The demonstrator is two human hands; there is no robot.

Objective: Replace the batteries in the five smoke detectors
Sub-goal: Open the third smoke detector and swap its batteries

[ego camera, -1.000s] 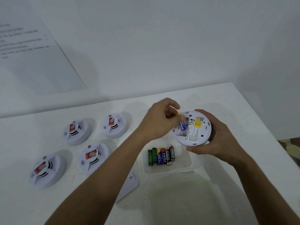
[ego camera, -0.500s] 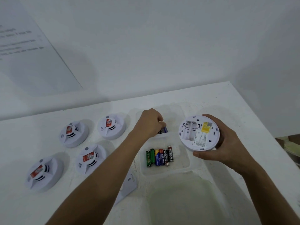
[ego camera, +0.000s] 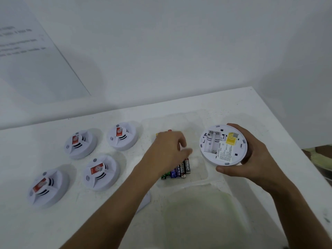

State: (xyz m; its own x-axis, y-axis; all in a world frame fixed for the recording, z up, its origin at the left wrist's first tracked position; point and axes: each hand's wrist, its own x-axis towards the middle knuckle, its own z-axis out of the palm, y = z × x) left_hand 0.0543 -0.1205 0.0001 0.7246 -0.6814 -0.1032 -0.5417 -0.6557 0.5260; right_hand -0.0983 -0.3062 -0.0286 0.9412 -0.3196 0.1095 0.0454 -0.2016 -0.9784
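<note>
I see a white table carrying four smoke detectors and a clear tray of batteries.

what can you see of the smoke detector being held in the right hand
The held smoke detector is a round white disc that looks like plastic, turned underside up and tilted toward the camera. Its open battery compartment looks empty, with a yellow sticker and a printed white label beside it. Small notches dot the rim. The right hand grips its right and lower edge, holding it above the white table. Nothing else touches it.
</note>
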